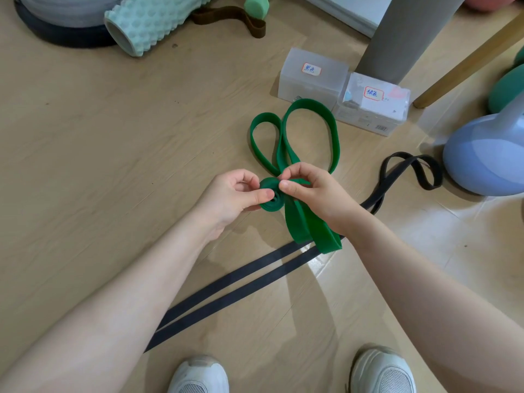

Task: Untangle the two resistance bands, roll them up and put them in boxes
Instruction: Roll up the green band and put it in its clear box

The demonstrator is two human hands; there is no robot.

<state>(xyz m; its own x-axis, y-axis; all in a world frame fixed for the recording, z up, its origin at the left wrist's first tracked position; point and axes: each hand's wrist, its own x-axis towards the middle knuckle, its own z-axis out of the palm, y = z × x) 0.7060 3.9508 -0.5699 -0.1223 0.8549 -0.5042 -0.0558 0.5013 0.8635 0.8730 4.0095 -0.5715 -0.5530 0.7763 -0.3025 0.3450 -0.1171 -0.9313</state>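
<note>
Black band (243,282) lies stretched across the floor (85,137), apart from both boxes. Green band (309,131) lies looped before them, one end coiled. Two lidded boxes (312,80), contents indiscernible. Left hand (235,197) and right hand (314,188) pinch the coil.

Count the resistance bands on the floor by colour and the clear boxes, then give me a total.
Green band: 1
Black band: 1
Brown band: 1
Clear plastic boxes: 2
Total: 5
</note>
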